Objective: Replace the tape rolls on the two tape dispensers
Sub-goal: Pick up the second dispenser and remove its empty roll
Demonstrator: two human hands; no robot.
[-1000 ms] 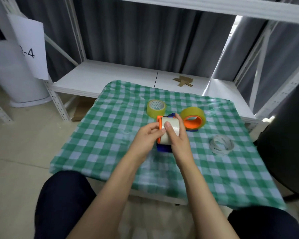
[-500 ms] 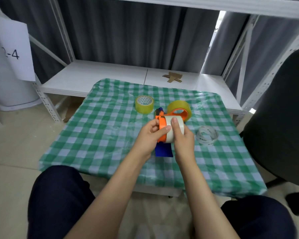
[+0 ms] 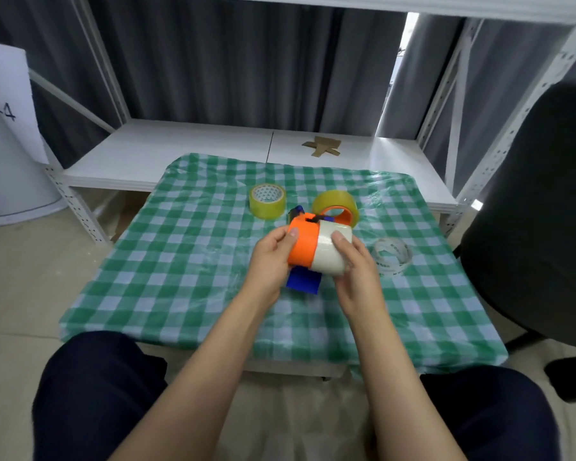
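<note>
While the left hand [image 3: 270, 261] clamped the dispenser [image 3: 302, 245] steady, the right hand [image 3: 358, 272] gripped its roll [image 3: 330, 257]. A brace for sliding, probably.

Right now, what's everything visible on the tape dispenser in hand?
The tape dispenser is plastic-looking: an orange drum, a blue handle below, a small black part on top. It is held above the green checked tablecloth, axis roughly sideways. The left hand grips the drum; a whitish tape roll sits at its right end, held by the right hand. How far it is seated cannot be told.
</note>
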